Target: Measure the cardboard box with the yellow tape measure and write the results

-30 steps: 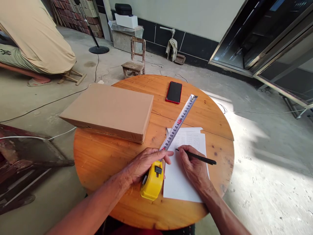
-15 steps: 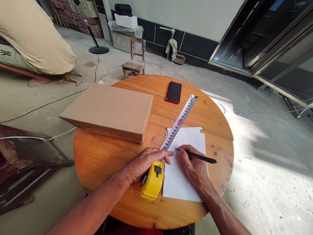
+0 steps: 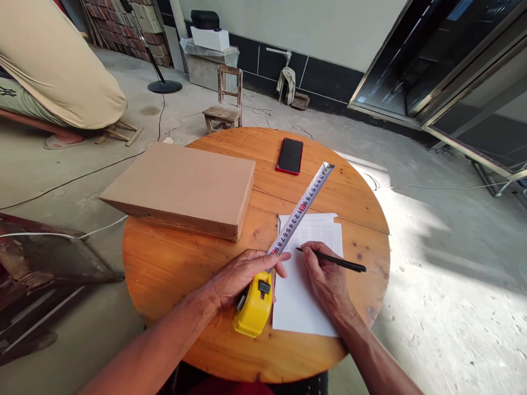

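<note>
My left hand point(image 3: 246, 272) is closed round a yellow tape measure point(image 3: 255, 307), its thumb and fingers near the mouth of the case. The white blade sticks out up and to the right, with its metal hook at the far end. In my right hand point(image 3: 329, 280) is a black pen point(image 3: 341, 262), pinched with the tip pointing left just over the paper. That hand rests on white sheets of paper point(image 3: 302, 312), which carry rows of small handwriting near the top, too small to read. Part of the blade crosses above the paper's upper left corner.
A flat cardboard box point(image 3: 185, 186) lies on the left of the round wooden table point(image 3: 173, 274). Farther back is a phone point(image 3: 290, 156) with a red edge. Behind the table stands a small wooden chair point(image 3: 224, 112). At the left, a person point(image 3: 61, 71) sits on a low stool.
The view has shifted slightly. Both hands keep their grips on the tape measure and the pen, with barely any movement over the paper.
</note>
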Demonstrator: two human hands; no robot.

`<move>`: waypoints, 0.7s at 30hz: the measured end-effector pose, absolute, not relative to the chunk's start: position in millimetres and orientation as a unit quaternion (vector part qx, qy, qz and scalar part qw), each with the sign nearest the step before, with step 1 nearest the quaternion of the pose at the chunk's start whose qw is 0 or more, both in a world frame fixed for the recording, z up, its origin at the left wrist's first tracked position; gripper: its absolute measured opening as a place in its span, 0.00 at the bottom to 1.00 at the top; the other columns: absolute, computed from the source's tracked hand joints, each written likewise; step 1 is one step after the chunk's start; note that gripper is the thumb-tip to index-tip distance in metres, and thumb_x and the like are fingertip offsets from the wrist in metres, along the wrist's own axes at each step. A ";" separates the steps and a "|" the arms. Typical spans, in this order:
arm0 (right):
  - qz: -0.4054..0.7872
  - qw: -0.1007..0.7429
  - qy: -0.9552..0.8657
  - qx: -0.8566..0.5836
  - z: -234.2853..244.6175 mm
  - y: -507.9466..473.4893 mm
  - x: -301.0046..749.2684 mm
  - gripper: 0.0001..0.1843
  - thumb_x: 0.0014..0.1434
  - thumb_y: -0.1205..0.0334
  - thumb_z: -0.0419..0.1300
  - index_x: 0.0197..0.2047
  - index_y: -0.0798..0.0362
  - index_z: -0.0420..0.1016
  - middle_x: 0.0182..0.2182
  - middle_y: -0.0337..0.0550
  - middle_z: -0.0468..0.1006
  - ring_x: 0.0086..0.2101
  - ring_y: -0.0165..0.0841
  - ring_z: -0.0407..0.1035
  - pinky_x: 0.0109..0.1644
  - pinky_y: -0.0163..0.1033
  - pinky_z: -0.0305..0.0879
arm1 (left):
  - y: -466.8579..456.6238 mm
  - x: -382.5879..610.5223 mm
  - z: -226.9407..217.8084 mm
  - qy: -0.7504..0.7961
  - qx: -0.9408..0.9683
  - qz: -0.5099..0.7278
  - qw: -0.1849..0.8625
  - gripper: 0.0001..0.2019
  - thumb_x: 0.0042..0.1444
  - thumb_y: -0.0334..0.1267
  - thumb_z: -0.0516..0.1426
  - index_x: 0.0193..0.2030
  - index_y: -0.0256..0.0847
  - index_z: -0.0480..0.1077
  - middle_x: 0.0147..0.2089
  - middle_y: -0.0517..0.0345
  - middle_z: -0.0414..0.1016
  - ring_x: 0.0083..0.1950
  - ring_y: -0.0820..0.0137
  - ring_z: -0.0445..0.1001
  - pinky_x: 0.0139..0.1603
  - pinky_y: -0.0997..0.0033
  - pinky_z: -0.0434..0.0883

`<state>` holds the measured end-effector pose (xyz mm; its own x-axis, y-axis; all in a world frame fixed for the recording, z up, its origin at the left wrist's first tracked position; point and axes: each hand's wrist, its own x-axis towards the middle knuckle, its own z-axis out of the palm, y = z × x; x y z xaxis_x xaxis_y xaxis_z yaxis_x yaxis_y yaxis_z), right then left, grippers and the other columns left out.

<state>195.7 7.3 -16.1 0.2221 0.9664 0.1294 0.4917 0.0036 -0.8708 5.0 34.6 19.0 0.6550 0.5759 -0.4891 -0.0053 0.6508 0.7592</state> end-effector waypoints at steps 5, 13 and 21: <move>0.272 0.428 -0.565 -0.651 -18.2 6.9 196.0 0.09 0.59 0.59 0.54 0.33 0.54 0.72 0.24 0.37 0.71 0.24 0.28 0.62 0.27 0.33 0.59 | 35.0 6.5 22.1 0.387 0.387 0.174 0.819 0.20 0.56 0.53 0.52 0.33 0.36 0.71 0.30 0.50 0.77 0.25 0.73 0.71 0.23 0.76 0.62; 0.271 0.413 -0.571 -0.655 -17.0 6.2 196.9 0.10 0.59 0.58 0.54 0.34 0.54 0.73 0.23 0.37 0.71 0.23 0.28 0.61 0.26 0.33 0.59 | 34.9 5.3 18.4 0.388 0.368 0.178 0.826 0.21 0.55 0.54 0.53 0.37 0.35 0.74 0.22 0.56 0.73 0.21 0.73 0.70 0.23 0.77 0.63; 0.277 0.408 -0.569 -0.659 -19.1 7.0 197.5 0.10 0.59 0.58 0.54 0.34 0.54 0.73 0.23 0.38 0.72 0.23 0.28 0.61 0.26 0.33 0.59 | 34.7 4.2 17.4 0.385 0.366 0.181 0.827 0.20 0.56 0.52 0.53 0.37 0.36 0.74 0.21 0.56 0.73 0.21 0.73 0.70 0.22 0.77 0.63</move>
